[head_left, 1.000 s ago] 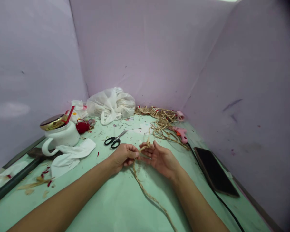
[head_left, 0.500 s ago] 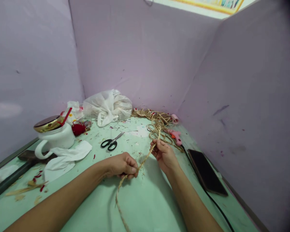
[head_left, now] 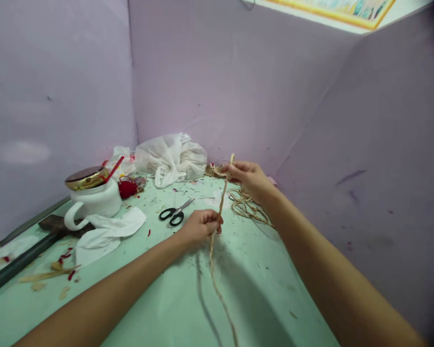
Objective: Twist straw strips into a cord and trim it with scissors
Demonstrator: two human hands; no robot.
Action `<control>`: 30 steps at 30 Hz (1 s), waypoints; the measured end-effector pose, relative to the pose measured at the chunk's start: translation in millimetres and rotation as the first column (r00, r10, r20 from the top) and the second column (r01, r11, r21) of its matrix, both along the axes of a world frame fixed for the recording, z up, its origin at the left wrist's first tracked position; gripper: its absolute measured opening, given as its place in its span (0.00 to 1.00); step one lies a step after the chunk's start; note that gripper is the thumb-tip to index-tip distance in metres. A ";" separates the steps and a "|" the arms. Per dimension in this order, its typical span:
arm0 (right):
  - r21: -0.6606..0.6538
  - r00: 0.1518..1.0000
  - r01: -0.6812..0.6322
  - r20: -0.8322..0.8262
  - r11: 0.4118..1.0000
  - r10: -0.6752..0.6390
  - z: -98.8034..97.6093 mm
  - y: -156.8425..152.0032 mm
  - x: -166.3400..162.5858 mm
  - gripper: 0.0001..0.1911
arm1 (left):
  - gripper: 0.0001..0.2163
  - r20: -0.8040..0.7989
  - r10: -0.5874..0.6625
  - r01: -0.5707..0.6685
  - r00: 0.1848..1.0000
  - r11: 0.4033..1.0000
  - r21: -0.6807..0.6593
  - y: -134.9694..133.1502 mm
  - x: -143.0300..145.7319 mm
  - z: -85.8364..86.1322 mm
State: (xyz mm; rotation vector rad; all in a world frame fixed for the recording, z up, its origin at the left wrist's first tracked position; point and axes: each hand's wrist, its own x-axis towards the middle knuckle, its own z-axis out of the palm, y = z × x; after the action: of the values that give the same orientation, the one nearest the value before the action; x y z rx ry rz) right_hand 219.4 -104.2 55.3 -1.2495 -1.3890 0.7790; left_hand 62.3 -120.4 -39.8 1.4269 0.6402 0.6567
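A thin twisted straw-coloured rope (head_left: 222,200) runs upright between my two hands above the green table. Its lower part hangs from my left hand (head_left: 201,225) and trails out at the bottom edge of the view. My left hand is closed round the rope, thumb against fingers. Higher up, my right hand (head_left: 248,177) pinches the rope near its top end, and a short pale stub sticks up past the fingers. Loops of similar rope (head_left: 251,207) lie on the table below my right wrist. A pair of black-handled scissors (head_left: 176,212) rests to the left of my left hand.
At the back stands a tied white plastic bag (head_left: 175,159). On the left are a white mug (head_left: 97,200) with a gold-rimmed lid, red yarn (head_left: 127,187), a white cloth (head_left: 110,233) and a dark-handled hammer (head_left: 25,260). Purple walls (head_left: 217,82) enclose the table.
Both hands have risen and moved farther forward, my right hand the most, so the rope between them stands steeper. The view has shifted, and my right arm now covers the phone and glue gun.
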 end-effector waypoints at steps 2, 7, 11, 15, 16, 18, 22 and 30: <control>-0.005 0.999 -0.024 0.038 1.000 0.024 12.8 14.6 -5.0 0.09 | 0.04 0.049 0.044 -0.043 0.998 0.999 -0.015 11.8 2.5 2.3; -0.394 0.961 0.265 0.030 0.880 -0.276 -32.3 2.5 -19.8 0.07 | 0.03 -0.013 0.132 -0.133 0.991 0.987 -0.090 30.2 1.6 -10.2; -0.532 0.950 0.038 -0.244 0.846 -0.196 -86.3 -53.8 -30.0 0.05 | 0.04 -0.009 0.105 -0.106 0.994 0.986 -0.130 30.3 2.1 -23.6; -0.528 0.844 -0.242 -0.528 0.814 -0.091 -104.0 -97.9 -35.4 0.11 | 0.05 0.019 0.119 -0.115 0.993 0.983 -0.145 29.2 2.7 -20.1; -0.519 0.835 -0.274 -0.547 0.810 -0.068 -104.4 -103.2 -36.2 0.12 | 0.05 0.029 0.133 -0.127 0.991 0.980 -0.152 29.6 2.9 -17.1; -0.498 0.819 -0.332 -0.573 0.801 -0.017 -104.1 -108.0 -37.8 0.12 | 0.05 0.058 0.158 -0.147 0.986 0.976 -0.161 31.4 3.7 -10.2; -0.507 0.810 -0.333 -0.585 0.795 -0.034 -106.7 -105.3 -42.6 0.14 | 0.04 0.095 0.180 -0.166 0.979 0.976 -0.142 35.6 8.5 -0.1; -0.467 0.865 -0.150 -0.489 0.872 -0.113 -117.3 -99.5 -53.6 0.15 | 0.05 -0.093 0.288 -0.299 0.953 0.945 -0.134 42.8 19.0 4.4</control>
State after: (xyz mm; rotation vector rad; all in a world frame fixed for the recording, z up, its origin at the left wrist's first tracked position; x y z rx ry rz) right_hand 165.8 -203.6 -62.0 -1.2800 -0.7879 1.4273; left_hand 81.3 -77.6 -35.4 1.2325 0.9522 0.7766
